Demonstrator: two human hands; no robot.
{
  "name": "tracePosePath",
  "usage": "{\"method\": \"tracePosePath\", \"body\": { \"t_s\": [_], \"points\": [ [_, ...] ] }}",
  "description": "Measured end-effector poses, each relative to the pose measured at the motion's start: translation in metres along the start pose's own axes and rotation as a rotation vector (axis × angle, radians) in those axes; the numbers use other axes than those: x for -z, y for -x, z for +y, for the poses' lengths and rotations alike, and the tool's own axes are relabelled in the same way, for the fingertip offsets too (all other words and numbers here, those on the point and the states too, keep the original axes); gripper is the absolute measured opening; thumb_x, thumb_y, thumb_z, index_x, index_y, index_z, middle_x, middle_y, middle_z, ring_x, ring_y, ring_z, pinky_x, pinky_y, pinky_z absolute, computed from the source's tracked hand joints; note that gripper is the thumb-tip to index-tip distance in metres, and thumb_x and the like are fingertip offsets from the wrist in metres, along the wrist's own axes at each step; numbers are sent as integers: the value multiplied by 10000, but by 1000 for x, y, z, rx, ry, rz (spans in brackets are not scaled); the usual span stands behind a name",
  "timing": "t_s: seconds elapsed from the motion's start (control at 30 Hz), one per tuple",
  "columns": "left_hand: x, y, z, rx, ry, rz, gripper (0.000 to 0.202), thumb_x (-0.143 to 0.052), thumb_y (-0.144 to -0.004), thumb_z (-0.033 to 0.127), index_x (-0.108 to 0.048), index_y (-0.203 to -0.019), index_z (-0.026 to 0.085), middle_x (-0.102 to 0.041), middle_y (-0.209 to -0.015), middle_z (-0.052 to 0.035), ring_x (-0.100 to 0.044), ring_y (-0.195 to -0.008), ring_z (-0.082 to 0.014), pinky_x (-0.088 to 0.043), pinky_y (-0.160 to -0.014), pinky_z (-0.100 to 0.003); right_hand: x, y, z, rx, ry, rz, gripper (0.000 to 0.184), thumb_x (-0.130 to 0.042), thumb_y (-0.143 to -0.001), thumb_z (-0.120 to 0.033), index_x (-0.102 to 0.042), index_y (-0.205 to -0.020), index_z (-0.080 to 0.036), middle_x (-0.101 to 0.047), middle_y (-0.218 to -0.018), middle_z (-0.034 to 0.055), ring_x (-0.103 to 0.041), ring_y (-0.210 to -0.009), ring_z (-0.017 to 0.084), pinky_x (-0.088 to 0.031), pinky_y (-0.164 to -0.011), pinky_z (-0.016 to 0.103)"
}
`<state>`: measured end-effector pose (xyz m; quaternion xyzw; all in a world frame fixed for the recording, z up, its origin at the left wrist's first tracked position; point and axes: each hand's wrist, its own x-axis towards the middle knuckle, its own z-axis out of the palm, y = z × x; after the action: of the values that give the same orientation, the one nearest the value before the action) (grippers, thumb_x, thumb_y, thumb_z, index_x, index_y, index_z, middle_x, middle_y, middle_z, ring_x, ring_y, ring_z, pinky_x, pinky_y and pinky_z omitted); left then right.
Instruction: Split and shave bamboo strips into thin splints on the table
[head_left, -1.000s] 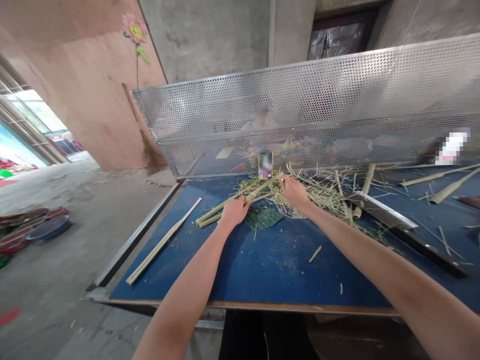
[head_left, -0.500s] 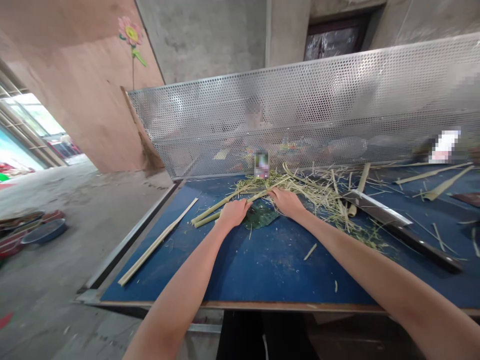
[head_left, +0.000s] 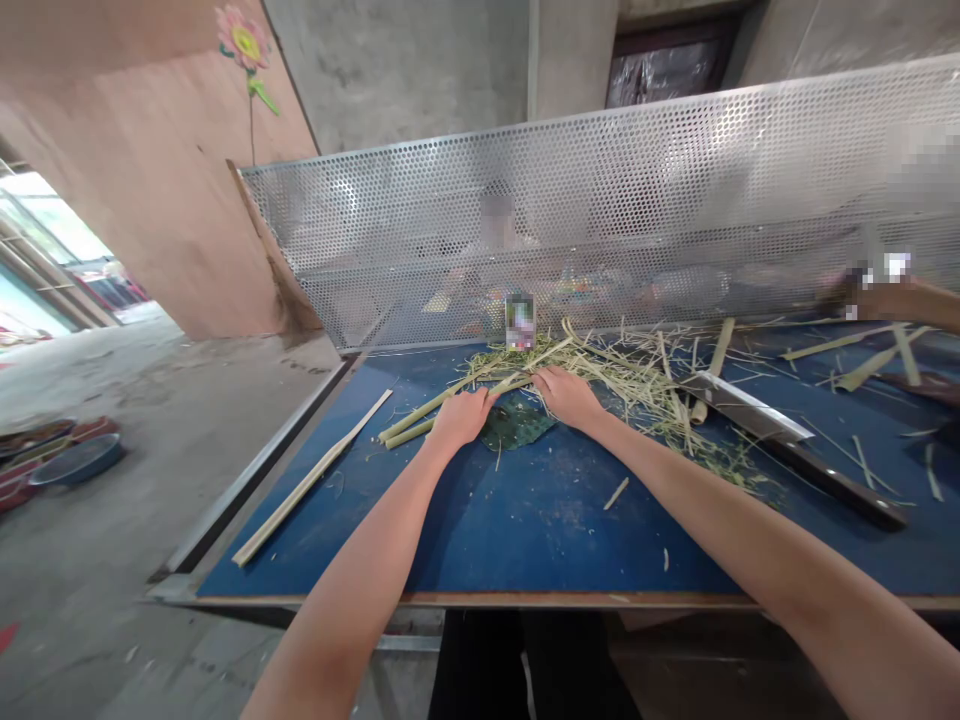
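My left hand (head_left: 463,414) is closed round the pale green bamboo strips (head_left: 420,415) that lie slanting across the blue table (head_left: 525,520). My right hand (head_left: 566,392) grips the same strips a little further along, near the heap of thin bamboo shavings (head_left: 637,375). Between and just below the two hands lies a dark green leaf-like piece (head_left: 517,427). Both forearms reach out from the table's near edge.
A long knife (head_left: 780,440) lies to the right of my right hand. A flat bamboo slat (head_left: 311,480) rests near the left edge. A perforated metal screen (head_left: 600,210) closes the far side, with a person dimly seen behind it. Bowls (head_left: 71,460) sit on the floor at left.
My right hand has drawn back from the shavings towards me and now sits close beside the left hand on the strips. The view has shifted slightly.
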<state>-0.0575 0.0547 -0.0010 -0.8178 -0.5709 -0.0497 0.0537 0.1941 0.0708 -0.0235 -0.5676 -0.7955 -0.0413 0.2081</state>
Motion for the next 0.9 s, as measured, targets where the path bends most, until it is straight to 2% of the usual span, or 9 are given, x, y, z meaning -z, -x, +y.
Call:
{"method": "tracePosePath", "body": {
  "t_s": [0.13,0.3,0.43,0.57,0.73,0.83,0.9],
  "points": [
    [-1,0,0,-8,12,4,584,-247,-1165,545,-688,-1255,173,-809,-1033,-179,-797,-997,-345,-580,-865,-409,-2,0,2,-31,-31,-36,444,-276,-1184,-392,-663,-1260,-189,-764,-1206,138,-714,-1079,274,-447,-859,321],
    [-2,1,-1,1,45,16,592,-251,-1159,576,-690,-1215,182,-810,-998,-163,-798,-953,-335,-572,-836,-388,1,1,1,-143,-40,-129,493,-222,-1184,-426,-628,-1297,-172,-788,-1036,144,-739,-934,291,-431,-780,322],
    [-2,1,-1,13,69,28,585,-262,-1155,592,-685,-1193,190,-809,-973,-150,-796,-936,-336,-566,-820,-384,2,0,-2,-59,6,-167,457,-273,-1179,-439,-622,-1329,-185,-797,-1078,151,-753,-995,309,-447,-827,328],
    [-2,0,0,44,86,16,574,-278,-1153,595,-688,-1173,194,-810,-991,-151,-793,-950,-335,-564,-834,-385,2,-1,-3,-170,38,-146,505,-199,-1185,-422,-607,-1336,-165,-793,-1070,169,-761,-993,313,-461,-819,333],
    [-2,0,1,32,82,3,575,-279,-1153,591,-690,-1179,190,-809,-1002,-157,-790,-962,-337,-571,-850,-394,5,-2,-2,-100,55,-178,502,-230,-1181,-461,-611,-1340,-175,-800,-1087,169,-765,-1017,321,-480,-858,346],
    [-1,1,2,43,81,0,553,-294,-1153,586,-688,-1163,198,-810,-1005,-150,-793,-965,-328,-573,-845,-381,6,-2,-2,-176,69,-164,539,-187,-1180,-438,-611,-1354,-154,-798,-1094,189,-771,-1021,325,-496,-857,357],
    [-1,1,3,43,79,-5,549,-301,-1150,591,-686,-1164,201,-810,-1006,-149,-794,-968,-330,-574,-843,-382,7,-2,-1,-161,79,-177,539,-197,-1177,-443,-613,-1365,-156,-801,-1087,193,-775,-1021,331,-505,-858,366]
  ]
}}
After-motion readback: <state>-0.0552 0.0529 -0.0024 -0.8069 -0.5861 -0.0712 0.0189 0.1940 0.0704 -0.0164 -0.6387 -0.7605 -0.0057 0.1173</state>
